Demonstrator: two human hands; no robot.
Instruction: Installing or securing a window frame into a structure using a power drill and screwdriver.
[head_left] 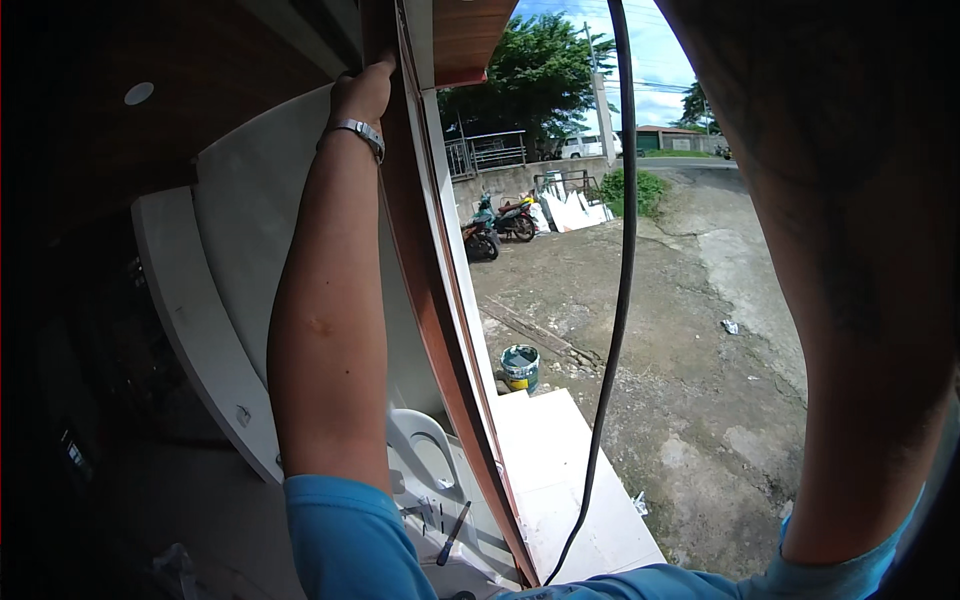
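My left arm reaches up, a silver watch (362,135) on its wrist. At the top, my left hand (364,92) grips the edge of a reddish-brown upright frame (415,235); its fingertips are partly hidden. My right arm rises along the right side in shadow, and its hand lies outside the picture. Between my arms a thick black cable (628,200) hangs from above and curves down toward my body. Below my left arm, a white plastic chair (425,435) holds a screwdriver-like tool with a dark blue handle (446,550) and several small dark pieces.
Outside the frame lies a white tiled ledge (560,470). A paint-stained bucket (520,367) stands beyond it on rough ground, near wooden strips (540,330). Motorcycles (513,220) are parked farther back by a wall. Indoors, a curved white panel (195,310) stands at the left.
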